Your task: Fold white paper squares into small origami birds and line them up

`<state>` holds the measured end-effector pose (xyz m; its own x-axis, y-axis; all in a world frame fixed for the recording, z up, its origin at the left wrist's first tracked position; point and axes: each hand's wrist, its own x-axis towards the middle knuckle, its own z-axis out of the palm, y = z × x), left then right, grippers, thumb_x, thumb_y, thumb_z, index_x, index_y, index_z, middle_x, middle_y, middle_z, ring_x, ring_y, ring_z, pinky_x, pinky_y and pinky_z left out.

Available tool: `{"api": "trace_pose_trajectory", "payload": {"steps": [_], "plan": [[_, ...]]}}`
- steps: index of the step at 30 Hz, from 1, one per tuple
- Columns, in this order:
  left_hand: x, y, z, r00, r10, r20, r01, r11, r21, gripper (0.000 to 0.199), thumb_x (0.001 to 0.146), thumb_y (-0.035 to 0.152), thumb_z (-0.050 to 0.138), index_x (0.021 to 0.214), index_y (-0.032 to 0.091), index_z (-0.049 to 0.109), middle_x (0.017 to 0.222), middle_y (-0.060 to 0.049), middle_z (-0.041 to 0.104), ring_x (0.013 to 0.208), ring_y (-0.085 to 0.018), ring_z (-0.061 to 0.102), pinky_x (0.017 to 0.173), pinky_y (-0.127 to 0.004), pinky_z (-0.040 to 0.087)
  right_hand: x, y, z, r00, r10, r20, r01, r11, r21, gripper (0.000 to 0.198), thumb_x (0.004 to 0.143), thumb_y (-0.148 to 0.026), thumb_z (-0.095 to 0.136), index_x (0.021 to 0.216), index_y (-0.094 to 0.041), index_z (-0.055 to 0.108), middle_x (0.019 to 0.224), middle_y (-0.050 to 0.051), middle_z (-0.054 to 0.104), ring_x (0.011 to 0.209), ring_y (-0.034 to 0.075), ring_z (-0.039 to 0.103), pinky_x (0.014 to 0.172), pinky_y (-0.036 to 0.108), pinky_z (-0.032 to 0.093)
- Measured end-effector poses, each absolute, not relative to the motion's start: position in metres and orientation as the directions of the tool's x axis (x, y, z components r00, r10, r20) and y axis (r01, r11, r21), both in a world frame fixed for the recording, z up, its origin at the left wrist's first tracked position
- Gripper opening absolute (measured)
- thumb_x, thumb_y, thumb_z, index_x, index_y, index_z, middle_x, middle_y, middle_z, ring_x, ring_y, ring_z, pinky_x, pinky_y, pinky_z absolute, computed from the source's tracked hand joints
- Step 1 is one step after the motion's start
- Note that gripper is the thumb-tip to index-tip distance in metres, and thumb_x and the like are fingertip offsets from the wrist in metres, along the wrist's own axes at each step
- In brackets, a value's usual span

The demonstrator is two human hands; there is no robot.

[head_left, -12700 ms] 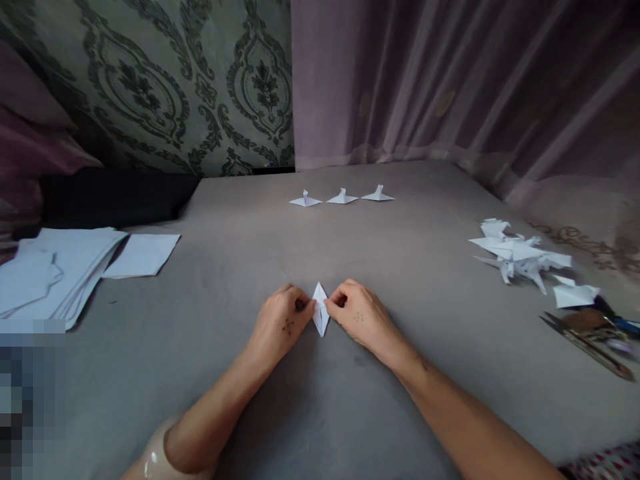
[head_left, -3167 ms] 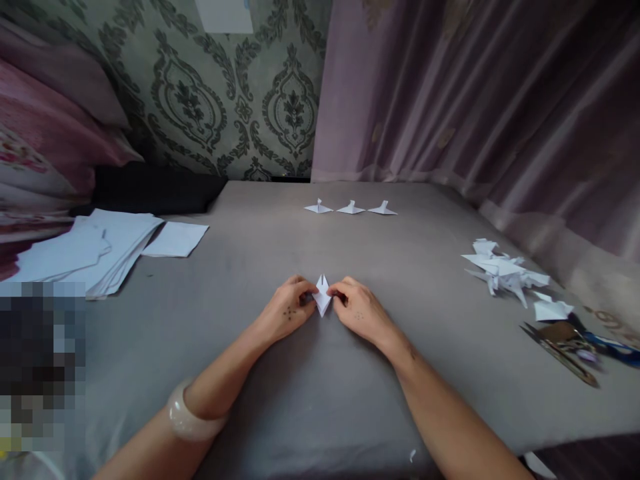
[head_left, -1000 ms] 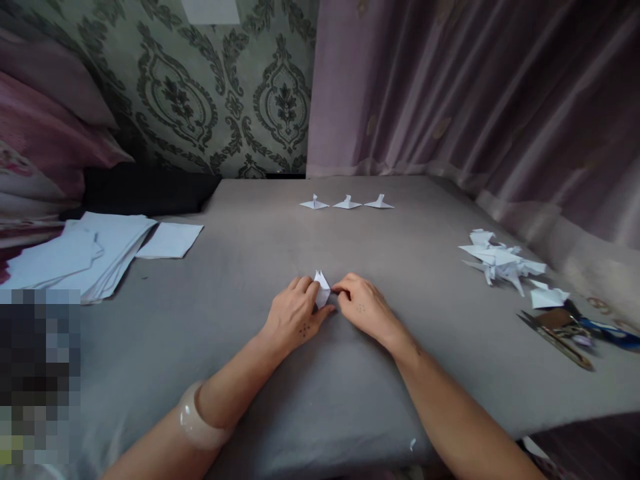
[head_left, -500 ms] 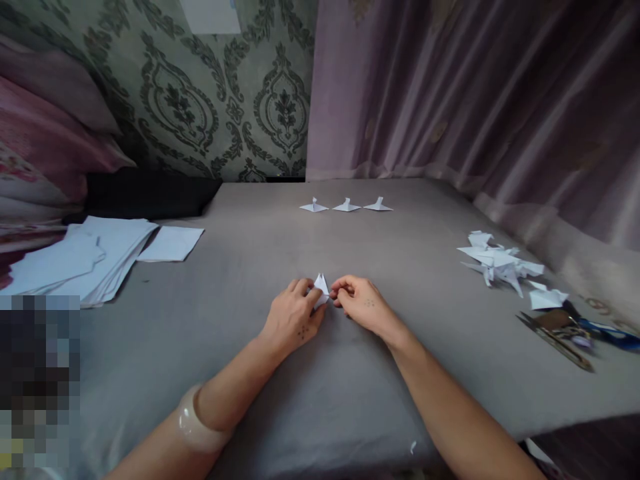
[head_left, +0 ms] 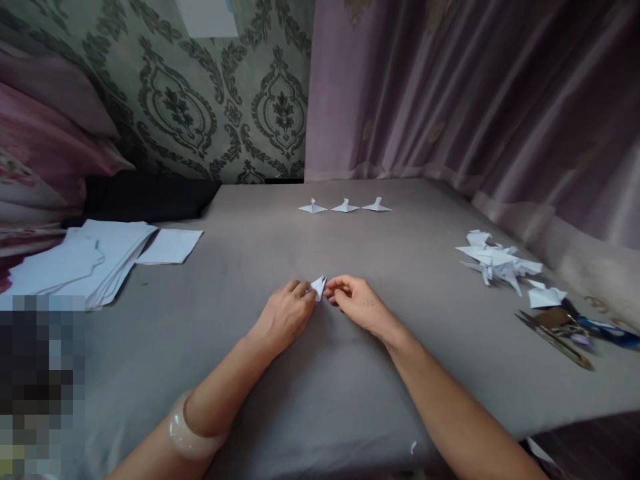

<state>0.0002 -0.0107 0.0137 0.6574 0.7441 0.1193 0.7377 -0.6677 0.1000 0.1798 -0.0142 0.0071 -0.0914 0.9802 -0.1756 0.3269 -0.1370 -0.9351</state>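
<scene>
A small white folded paper [head_left: 318, 288] is held just above the middle of the grey-covered table. My left hand [head_left: 289, 308] is closed on its left side, the fingers covering part of it. At the paper's right edge is my right hand [head_left: 354, 300], fingers curled with the fingertips against that edge. The underside of the fold is hidden. Beyond my hands, three folded paper birds [head_left: 345, 207] stand in a row near the table's far side.
To the left lie a stack of white paper sheets [head_left: 117, 257] and smaller square sheets [head_left: 171, 247]. A pile of folded paper pieces [head_left: 497, 261] is at the right, with scissors [head_left: 560, 343] in front. A paper scrap [head_left: 413, 447] lies near the front edge.
The folded paper has turned and tilted to the right between my hands. My left hand has rolled over slightly, and my right fingertips have moved a little left.
</scene>
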Motion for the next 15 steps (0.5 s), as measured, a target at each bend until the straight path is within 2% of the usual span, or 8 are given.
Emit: {"api": "trace_pose_trajectory", "payload": {"steps": [4, 9, 12, 15], "plan": [[0.002, -0.012, 0.014, 0.664, 0.737, 0.126, 0.736, -0.674, 0.063, 0.025, 0.093, 0.019, 0.038, 0.094, 0.015, 0.063, 0.097, -0.013, 0.065, 0.089, -0.024, 0.057, 0.077, -0.035, 0.049, 0.179, -0.015, 0.003, -0.029, 0.986, -0.165, 0.406, -0.14, -0.903, 0.02, 0.079, -0.01, 0.049, 0.092, -0.017, 0.063, 0.084, 0.006, 0.073, 0.068, 0.012, 0.068, 0.066, 0.024, 0.052], [0.0, -0.009, 0.013, 0.608, 0.769, 0.198, 0.749, -0.638, 0.177, 0.023, 0.091, 0.019, 0.04, 0.095, 0.016, 0.062, 0.096, -0.011, 0.068, 0.09, -0.023, 0.059, 0.079, -0.033, 0.049, 0.172, -0.021, 0.008, -0.096, 0.945, -0.313, 0.247, -0.282, -0.927, 0.02, 0.079, -0.012, 0.049, 0.095, -0.017, 0.06, 0.089, 0.008, 0.072, 0.063, 0.012, 0.067, 0.044, 0.016, 0.044], [-0.001, -0.007, 0.011, 0.529, 0.818, 0.225, 0.773, -0.574, 0.269, 0.022, 0.089, 0.021, 0.044, 0.102, 0.018, 0.062, 0.096, -0.009, 0.069, 0.092, -0.021, 0.061, 0.077, -0.03, 0.049, 0.167, -0.023, 0.008, -0.119, 0.943, -0.312, 0.156, -0.293, -0.943, 0.02, 0.079, -0.011, 0.049, 0.096, -0.017, 0.058, 0.094, 0.009, 0.072, 0.069, 0.013, 0.068, 0.045, 0.016, 0.045], [-0.002, -0.007, 0.01, 0.462, 0.856, 0.233, 0.796, -0.515, 0.318, 0.027, 0.087, 0.025, 0.05, 0.112, 0.021, 0.06, 0.097, -0.008, 0.069, 0.091, -0.021, 0.062, 0.075, -0.029, 0.048, 0.165, -0.024, 0.007, -0.115, 0.969, -0.218, 0.175, -0.197, -0.965, 0.023, 0.08, -0.011, 0.047, 0.099, -0.017, 0.057, 0.095, 0.008, 0.071, 0.072, 0.013, 0.069, 0.052, 0.02, 0.05]]}}
